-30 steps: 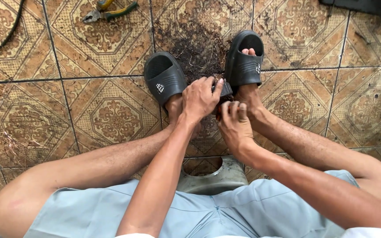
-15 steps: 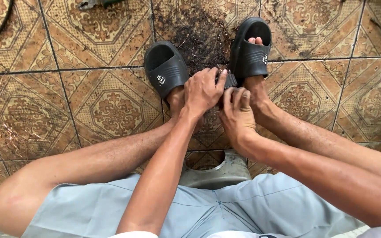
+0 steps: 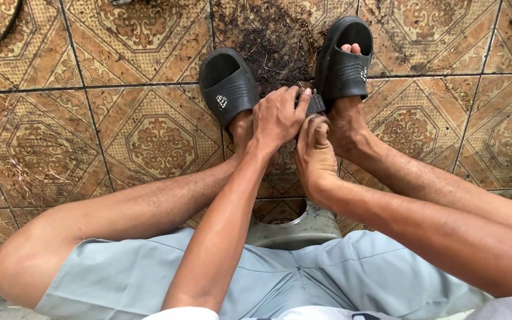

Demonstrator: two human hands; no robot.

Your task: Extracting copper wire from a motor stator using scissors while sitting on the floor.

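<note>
Compared with the earlier frame, both hands sit slightly lower, between the feet. The left hand [image 3: 278,117] and right hand [image 3: 313,155] have fingers curled together, clamped on a small dark flat object [image 3: 314,105] at upper centre, beside the black rubber slide sandal [image 3: 344,59]. The object's long axis and heading cannot be determined.

Both hands [image 3: 294,133] together between the feet, fingers curled, perhaps pinching.

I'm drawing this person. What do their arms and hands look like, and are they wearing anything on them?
Both arms are bare up to white sleeve edges at the bottom of the picture. The left hand and right hand have no gloves, rings or watch that I can see.
</note>
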